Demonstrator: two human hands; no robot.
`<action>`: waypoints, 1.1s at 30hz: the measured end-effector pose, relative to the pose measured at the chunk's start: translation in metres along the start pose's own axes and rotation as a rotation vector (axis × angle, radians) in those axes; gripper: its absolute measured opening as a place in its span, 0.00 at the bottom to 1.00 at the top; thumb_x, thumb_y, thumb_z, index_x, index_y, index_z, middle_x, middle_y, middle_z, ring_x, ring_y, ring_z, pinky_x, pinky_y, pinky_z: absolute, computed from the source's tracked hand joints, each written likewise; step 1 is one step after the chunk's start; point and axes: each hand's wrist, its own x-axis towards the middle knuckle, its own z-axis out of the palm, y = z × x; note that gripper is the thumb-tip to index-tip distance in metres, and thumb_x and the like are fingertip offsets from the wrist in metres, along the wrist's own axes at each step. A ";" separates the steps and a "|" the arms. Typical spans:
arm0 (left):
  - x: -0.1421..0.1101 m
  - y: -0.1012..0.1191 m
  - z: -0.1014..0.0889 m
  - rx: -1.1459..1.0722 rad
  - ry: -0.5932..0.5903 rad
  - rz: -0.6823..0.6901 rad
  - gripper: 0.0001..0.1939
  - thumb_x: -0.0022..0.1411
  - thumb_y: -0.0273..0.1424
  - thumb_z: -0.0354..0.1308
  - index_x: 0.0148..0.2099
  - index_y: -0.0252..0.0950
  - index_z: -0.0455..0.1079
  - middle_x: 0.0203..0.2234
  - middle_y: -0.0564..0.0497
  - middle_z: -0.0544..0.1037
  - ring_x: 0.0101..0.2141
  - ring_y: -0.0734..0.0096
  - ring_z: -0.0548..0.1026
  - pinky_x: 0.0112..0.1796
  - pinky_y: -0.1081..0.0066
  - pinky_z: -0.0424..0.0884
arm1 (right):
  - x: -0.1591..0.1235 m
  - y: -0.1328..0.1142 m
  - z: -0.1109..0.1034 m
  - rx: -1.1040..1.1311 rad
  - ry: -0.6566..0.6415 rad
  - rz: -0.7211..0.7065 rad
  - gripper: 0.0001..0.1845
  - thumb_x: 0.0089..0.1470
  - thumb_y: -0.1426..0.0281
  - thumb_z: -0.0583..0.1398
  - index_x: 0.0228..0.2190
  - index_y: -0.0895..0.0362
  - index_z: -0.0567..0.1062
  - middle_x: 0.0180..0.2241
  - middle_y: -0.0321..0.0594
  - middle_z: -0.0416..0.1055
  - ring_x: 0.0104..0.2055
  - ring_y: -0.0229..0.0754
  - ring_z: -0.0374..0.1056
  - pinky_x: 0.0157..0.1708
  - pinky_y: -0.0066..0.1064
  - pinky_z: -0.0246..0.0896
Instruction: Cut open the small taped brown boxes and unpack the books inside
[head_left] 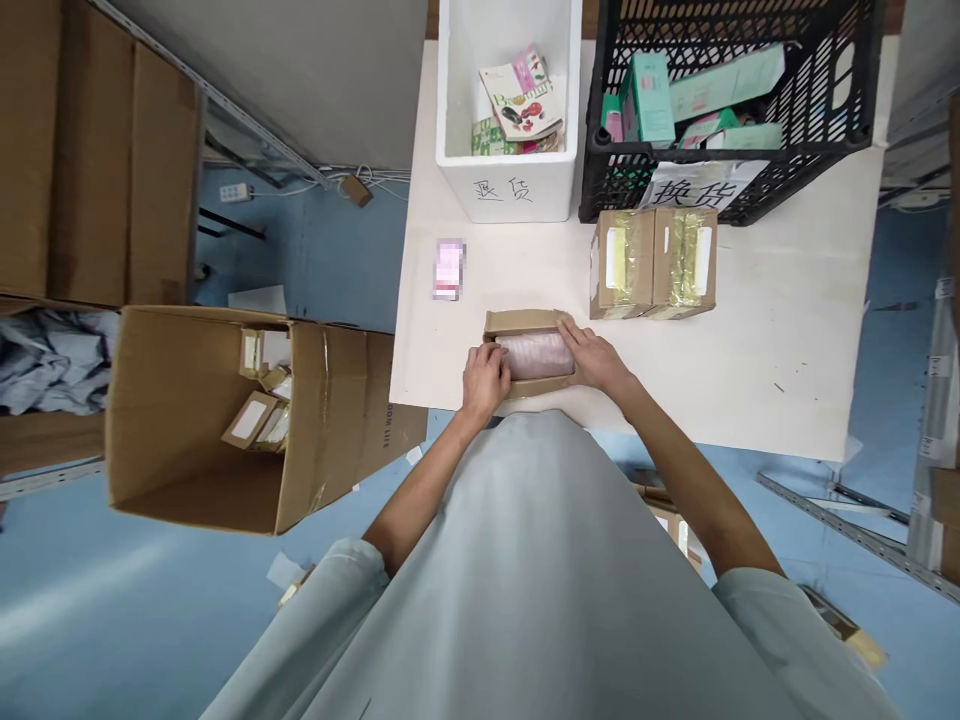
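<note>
A small open cardboard box [525, 322] lies at the table's front edge, close to my body. Inside it shows a shiny pinkish pack [534, 356], which looks wrapped in clear film. My left hand [486, 380] curls its fingers over the box's left end, with the fingertips at the pack's edge. On the opposite end, my right hand [594, 356] grips the box's right side, its fingers along the upper right corner and its thumb mostly hidden. A pixelated pink-and-white item [449, 269] lies up and left of the box.
Two taped cardboard boxes [652, 262] stand side by side on the white table [780, 330]. Behind them are a black crate [731, 185] of green boxes and a white foam bin [517, 190] holding booklets. A large open carton [187, 440] with small parcels stands left of the table.
</note>
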 end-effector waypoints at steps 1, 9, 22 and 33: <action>0.005 0.001 -0.002 0.007 -0.024 0.029 0.20 0.74 0.23 0.55 0.63 0.36 0.76 0.62 0.38 0.78 0.60 0.45 0.74 0.62 0.50 0.76 | 0.001 0.001 0.001 0.013 -0.004 0.014 0.71 0.53 0.61 0.75 0.83 0.64 0.43 0.84 0.56 0.46 0.71 0.69 0.62 0.66 0.53 0.70; 0.040 0.032 0.005 0.271 -0.367 0.007 0.20 0.73 0.15 0.49 0.60 0.27 0.76 0.62 0.29 0.78 0.63 0.42 0.74 0.59 0.53 0.78 | -0.014 -0.018 0.009 -0.019 0.082 0.132 0.62 0.60 0.62 0.73 0.82 0.64 0.49 0.78 0.59 0.60 0.68 0.66 0.63 0.66 0.50 0.70; 0.068 0.031 0.025 0.274 -0.487 -0.110 0.18 0.75 0.20 0.54 0.63 0.26 0.75 0.50 0.27 0.85 0.53 0.45 0.85 0.53 0.53 0.82 | -0.012 -0.020 0.017 -0.004 0.112 0.174 0.64 0.61 0.59 0.73 0.82 0.63 0.46 0.78 0.61 0.58 0.70 0.67 0.61 0.66 0.51 0.69; 0.025 -0.014 0.004 0.086 -0.067 0.046 0.17 0.78 0.26 0.51 0.58 0.34 0.79 0.57 0.31 0.79 0.60 0.41 0.76 0.60 0.46 0.75 | -0.018 -0.019 0.030 0.044 0.182 0.205 0.72 0.58 0.48 0.75 0.82 0.64 0.43 0.78 0.68 0.55 0.70 0.71 0.64 0.64 0.56 0.73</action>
